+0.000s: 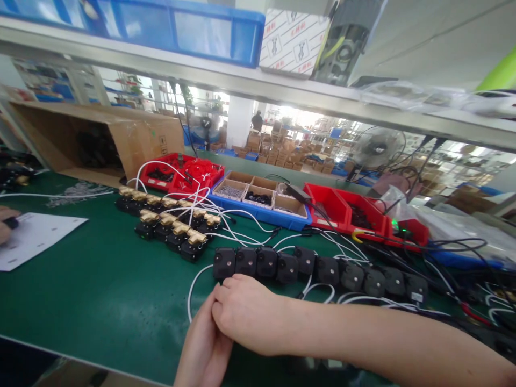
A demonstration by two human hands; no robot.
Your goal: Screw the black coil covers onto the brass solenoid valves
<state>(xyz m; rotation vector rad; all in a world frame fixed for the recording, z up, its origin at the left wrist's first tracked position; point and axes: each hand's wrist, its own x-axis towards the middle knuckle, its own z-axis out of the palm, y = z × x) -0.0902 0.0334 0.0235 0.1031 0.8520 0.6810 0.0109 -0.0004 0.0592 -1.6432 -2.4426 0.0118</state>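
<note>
My right hand [252, 312] reaches in from the right, its fingers curled closed against my left hand [207, 336]. The two hands touch just in front of the leftmost black box [224, 263] in a row of similar boxes. Whatever is between the fingers is hidden behind the hands. From that leftmost box a white cable [192, 290] loops down toward my left wrist. Other black boxes, such as this one [328, 270], stretch to the right, each with a small metal spot on top.
Black units with brass fittings [181, 228] stand in rows left of centre. Behind are red bins [326, 207] and a blue tray [262, 215] with compartments. A cardboard box [141, 129] lies far left. Another person's hand [5, 226] rests by white paper [44, 236]. A shelf [226, 80] crosses above.
</note>
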